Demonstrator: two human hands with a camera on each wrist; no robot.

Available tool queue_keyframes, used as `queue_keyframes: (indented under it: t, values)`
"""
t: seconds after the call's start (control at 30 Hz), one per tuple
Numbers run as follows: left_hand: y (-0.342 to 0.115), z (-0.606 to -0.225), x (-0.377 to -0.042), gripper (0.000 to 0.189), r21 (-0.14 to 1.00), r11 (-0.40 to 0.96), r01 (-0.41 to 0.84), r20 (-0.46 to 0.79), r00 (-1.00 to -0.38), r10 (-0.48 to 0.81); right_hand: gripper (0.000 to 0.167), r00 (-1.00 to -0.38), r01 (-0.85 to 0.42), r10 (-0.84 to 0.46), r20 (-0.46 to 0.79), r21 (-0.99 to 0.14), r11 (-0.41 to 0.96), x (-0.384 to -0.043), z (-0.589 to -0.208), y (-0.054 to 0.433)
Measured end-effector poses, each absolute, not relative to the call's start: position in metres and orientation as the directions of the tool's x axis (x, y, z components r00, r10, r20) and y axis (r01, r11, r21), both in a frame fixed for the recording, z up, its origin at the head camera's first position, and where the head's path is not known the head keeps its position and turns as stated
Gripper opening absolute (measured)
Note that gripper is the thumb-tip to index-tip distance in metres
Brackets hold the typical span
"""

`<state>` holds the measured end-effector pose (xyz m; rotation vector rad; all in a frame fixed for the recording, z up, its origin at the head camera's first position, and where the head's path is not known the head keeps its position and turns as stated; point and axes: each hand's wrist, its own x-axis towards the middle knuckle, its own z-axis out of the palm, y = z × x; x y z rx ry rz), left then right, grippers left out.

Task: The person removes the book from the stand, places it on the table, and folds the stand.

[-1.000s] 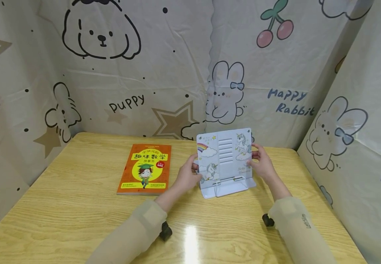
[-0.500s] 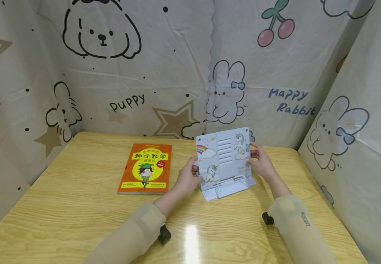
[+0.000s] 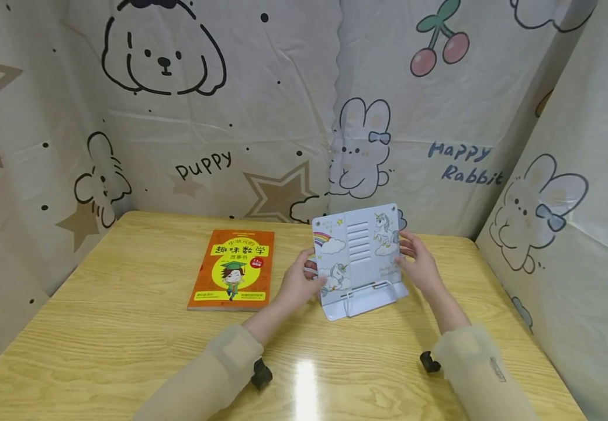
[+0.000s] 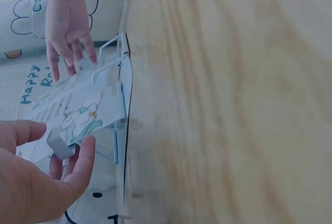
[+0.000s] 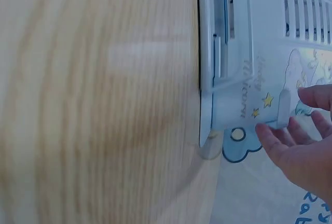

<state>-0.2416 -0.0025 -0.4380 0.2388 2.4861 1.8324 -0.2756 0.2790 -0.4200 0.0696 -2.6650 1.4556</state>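
A white book stand [image 3: 359,248] with unicorn, rainbow and star prints stands upright on the table, its wire page holder at the front. My left hand [image 3: 300,282] holds its left edge, thumb in front and fingers behind. In the left wrist view, that thumb and the fingers straddle a small white side tab [image 4: 61,142]. On the opposite edge my right hand [image 3: 418,266] grips the stand between thumb and fingers. In the right wrist view, these fingers [image 5: 280,146] lie around another side tab [image 5: 284,109]. Fingertips behind the panel are partly hidden in the head view.
An orange book [image 3: 232,269] with a yellow circle and a cartoon figure lies flat left of the stand. The wooden table [image 3: 125,333] reaches to a printed cloth backdrop [image 3: 204,128] behind and at both sides. Black wrist devices hang under both sleeves.
The stand has turned slightly, its left front corner now a little nearer to me. My right forearm has shifted slightly downward. The orange book has stayed put.
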Motion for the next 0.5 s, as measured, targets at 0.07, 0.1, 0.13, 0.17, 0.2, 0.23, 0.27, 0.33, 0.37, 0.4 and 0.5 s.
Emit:
queue_keyframes:
  t: [0.07,0.1,0.13,0.17,0.2,0.23,0.27,0.33,0.37,0.4,0.5]
  values:
    - [-0.004,-0.436,-0.244,0.064,0.953,0.289,0.089,0.046,-0.987,0.152,0.061,-0.994,-0.078,0.023,0.106,-0.847,0.525,-0.271,-0.419,0.276]
    - [-0.005,-0.435,-0.246,0.066,0.953,0.289,0.092,0.048,-0.987,0.154,0.061,-0.995,-0.068,0.03,0.098,-0.85,0.522,-0.269,-0.418,0.275]
    - [-0.007,-0.434,-0.248,0.067,0.954,0.286,0.095,0.052,-0.986,0.155,0.062,-0.996,-0.057,0.034,0.088,-0.853,0.519,-0.266,-0.417,0.274]
    - [-0.008,-0.432,-0.249,0.068,0.953,0.283,0.108,0.066,-0.986,0.155,0.062,-0.996,-0.048,0.035,0.077,-0.855,0.517,-0.264,-0.415,0.272]
    - [-0.009,-0.43,-0.252,0.069,0.952,0.279,0.127,0.085,-0.984,0.156,0.063,-0.997,-0.04,0.037,0.069,-0.853,0.52,-0.261,-0.414,0.271]
    - [-0.011,-0.428,-0.254,0.07,0.951,0.277,0.14,0.099,-0.983,0.156,0.064,-0.997,-0.033,0.039,0.062,-0.853,0.521,-0.259,-0.413,0.268]
    - [-0.013,-0.426,-0.257,0.071,0.948,0.272,0.165,0.124,-0.979,0.161,0.065,-0.998,-0.024,0.044,0.055,-0.851,0.524,-0.256,-0.411,0.266]
    - [-0.016,-0.421,-0.262,0.072,0.941,0.267,0.209,0.167,-0.971,0.172,0.066,-0.997,-0.015,0.053,0.051,-0.849,0.527,-0.252,-0.408,0.262]
    - [-0.017,-0.418,-0.264,0.073,0.939,0.258,0.229,0.186,-0.966,0.18,0.067,-0.997,-0.016,0.058,0.054,-0.849,0.528,-0.25,-0.407,0.259]
    - [-0.019,-0.415,-0.267,0.074,0.937,0.251,0.243,0.198,-0.961,0.191,0.068,-0.997,-0.015,0.061,0.055,-0.85,0.527,-0.247,-0.406,0.257]
    - [-0.022,-0.407,-0.272,0.075,0.94,0.23,0.252,0.202,-0.954,0.221,0.069,-0.997,-0.016,0.054,0.05,-0.86,0.51,-0.242,-0.403,0.25]
